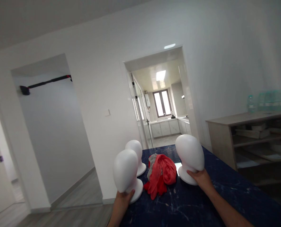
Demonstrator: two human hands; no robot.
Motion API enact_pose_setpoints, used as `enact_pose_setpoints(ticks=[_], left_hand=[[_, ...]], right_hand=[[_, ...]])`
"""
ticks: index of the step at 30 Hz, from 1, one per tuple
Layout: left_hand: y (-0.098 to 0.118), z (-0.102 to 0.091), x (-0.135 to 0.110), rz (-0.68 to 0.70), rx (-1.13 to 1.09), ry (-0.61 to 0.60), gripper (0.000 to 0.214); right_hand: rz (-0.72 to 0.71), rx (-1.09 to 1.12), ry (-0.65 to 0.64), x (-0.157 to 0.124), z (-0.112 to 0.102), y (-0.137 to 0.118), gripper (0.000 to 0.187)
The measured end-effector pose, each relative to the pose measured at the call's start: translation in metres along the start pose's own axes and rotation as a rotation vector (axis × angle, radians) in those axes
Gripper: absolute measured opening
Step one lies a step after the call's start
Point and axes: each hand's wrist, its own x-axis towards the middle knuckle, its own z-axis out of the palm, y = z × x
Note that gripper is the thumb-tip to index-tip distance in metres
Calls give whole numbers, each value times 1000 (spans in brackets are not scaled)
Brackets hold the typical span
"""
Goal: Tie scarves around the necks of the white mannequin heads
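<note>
Three white mannequin heads stand on a dark blue marble table [202, 201]. My left hand [123, 198] grips the base of the nearest head [125, 171] at the table's left edge. My right hand [200, 177] holds the base of the head on the right [190, 154]. A third head [135, 153] stands behind the left one, untouched. Between the heads lies a crumpled red cloth [161, 176] with a grey cloth [152, 162] partly under it.
A wooden shelf unit [249, 138] with stacked items and water bottles [270, 101] stands at the right wall. A doorway ahead opens to a kitchen [165, 123]. Another opening [52, 126] is on the left, with grey wood floor below.
</note>
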Motion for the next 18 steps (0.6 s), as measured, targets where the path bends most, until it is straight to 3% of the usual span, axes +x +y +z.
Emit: enact_pose_setpoints(ticks=[10, 18], left_hand=[[0, 2, 4, -11, 179, -39, 56], [10, -3, 2, -52, 188, -70, 48]], right_hand=[[-8, -12, 0, -1, 0, -2, 75], [4, 0, -15, -2, 1, -5, 71]])
